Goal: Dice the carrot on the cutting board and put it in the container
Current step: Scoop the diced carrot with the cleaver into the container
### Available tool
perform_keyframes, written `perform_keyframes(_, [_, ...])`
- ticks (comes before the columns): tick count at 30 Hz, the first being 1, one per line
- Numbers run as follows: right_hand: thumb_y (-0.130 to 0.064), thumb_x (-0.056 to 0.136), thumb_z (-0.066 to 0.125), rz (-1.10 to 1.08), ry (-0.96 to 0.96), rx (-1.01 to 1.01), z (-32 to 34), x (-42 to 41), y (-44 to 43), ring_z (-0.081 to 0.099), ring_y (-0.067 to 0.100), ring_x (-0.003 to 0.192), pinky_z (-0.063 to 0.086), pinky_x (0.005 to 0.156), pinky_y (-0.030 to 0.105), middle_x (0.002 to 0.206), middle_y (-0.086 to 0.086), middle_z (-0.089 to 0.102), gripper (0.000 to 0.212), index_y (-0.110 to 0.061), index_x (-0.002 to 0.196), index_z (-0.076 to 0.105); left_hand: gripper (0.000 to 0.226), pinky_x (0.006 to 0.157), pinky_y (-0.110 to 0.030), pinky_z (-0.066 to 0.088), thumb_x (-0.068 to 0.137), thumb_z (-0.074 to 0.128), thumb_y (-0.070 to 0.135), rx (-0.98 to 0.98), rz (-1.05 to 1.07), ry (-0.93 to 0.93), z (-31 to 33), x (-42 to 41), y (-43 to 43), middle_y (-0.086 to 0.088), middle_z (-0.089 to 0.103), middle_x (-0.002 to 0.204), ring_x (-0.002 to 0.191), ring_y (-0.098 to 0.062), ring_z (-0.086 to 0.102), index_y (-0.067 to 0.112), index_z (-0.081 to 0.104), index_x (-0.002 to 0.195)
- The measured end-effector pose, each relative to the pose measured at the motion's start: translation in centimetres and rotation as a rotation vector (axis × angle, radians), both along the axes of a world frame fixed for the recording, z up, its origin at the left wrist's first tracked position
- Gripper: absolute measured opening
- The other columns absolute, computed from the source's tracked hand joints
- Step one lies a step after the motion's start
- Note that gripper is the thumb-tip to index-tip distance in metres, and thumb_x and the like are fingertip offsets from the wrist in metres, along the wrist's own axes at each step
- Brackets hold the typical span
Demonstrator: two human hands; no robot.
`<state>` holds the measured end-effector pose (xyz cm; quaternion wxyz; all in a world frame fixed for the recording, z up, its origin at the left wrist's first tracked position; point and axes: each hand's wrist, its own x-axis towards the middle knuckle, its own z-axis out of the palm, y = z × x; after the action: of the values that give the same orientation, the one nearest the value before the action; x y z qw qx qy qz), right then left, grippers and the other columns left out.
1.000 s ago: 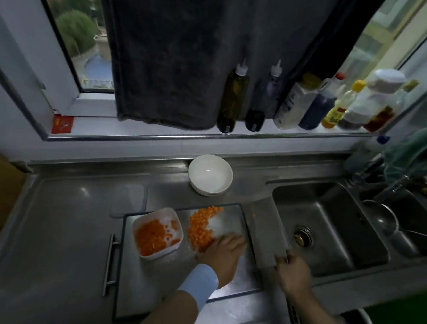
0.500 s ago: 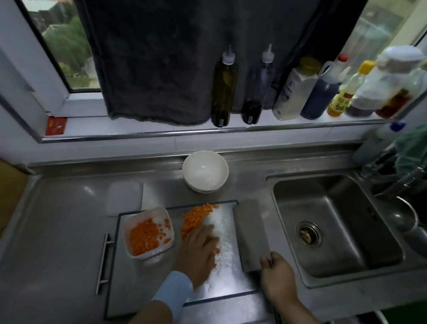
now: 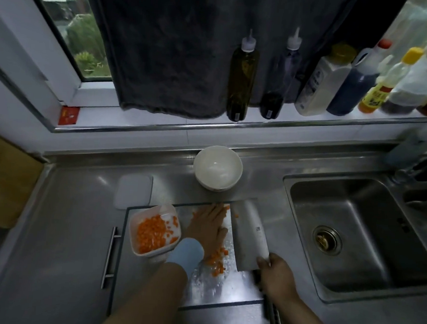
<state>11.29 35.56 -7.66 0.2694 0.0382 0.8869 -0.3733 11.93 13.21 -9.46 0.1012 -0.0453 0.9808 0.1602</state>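
Note:
A steel cutting board (image 3: 226,289) lies on the counter. On its left end stands a white square container (image 3: 137,219) partly filled with orange carrot dice. More diced carrot (image 3: 216,262) is strewn in the board's middle. My left hand (image 3: 209,226), with a light blue wristband, lies flat and straight-fingered over the dice, reaching toward the board's far edge. My right hand (image 3: 276,276) grips the handle of a cleaver (image 3: 249,236), whose broad blade lies nearly flat on the board just right of my left hand.
A white bowl (image 3: 217,167) stands just behind the board. A white lid (image 3: 133,191) lies behind the container. The sink (image 3: 359,235) opens to the right. Bottles line the window sill above. The board's handle (image 3: 109,257) juts out left.
My left hand has slid farther away over the carrot dice. The cleaver has come in from the right, next to that hand. The head camera has moved closer.

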Motion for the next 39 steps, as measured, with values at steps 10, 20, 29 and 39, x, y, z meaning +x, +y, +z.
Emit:
perform_keyframes(10, [-0.031,0.094,0.060,0.167,-0.017,0.056,0.3,0.2,-0.3,0.065,0.016,0.066,0.044,0.059,0.026,0.069,-0.002,0.066,0.019,-0.023,0.077,0.060,0.068,0.117,-0.034,-0.007,0.096,0.028,0.054,0.055,0.331,0.080,1.0,1.6,1.6,0.004,0.000,0.159,0.144,-0.017,-0.008,0.021,0.007,0.152])
perform_keyframes(20, [-0.020,0.096,0.053,0.228,-0.093,-0.036,1.6,1.8,-1.9,0.063,0.013,0.067,0.045,0.060,0.024,0.074,0.002,0.066,0.012,-0.018,0.086,0.061,0.068,0.113,-0.024,-0.012,0.096,0.035,0.052,0.166,0.258,0.120,1.3,2.9,3.2,0.015,-0.004,0.156,0.143,-0.006,-0.006,0.027,0.006,0.152])
perform_keyframes(29, [-0.019,0.091,0.054,0.167,-0.044,-0.063,5.1,2.2,-3.5,0.065,0.020,0.072,0.051,0.067,0.030,0.077,0.008,0.068,0.019,-0.006,0.084,0.066,0.060,0.115,-0.024,0.003,0.095,0.038,0.044,0.244,0.200,0.321,4.0,3.0,2.1,0.014,0.007,0.156,0.142,-0.002,-0.004,0.021,0.026,0.149])
perform_keyframes(39, [-0.014,0.095,0.051,0.313,0.058,-0.032,9.4,4.0,-11.3,0.057,0.006,0.049,0.034,0.038,0.011,0.067,0.003,0.061,0.021,-0.010,0.077,0.059,0.050,0.117,-0.023,0.009,0.100,0.043,0.029,0.314,0.344,0.424,6.3,6.8,-5.1,0.013,0.016,0.155,0.143,-0.005,0.009,0.021,0.030,0.147])
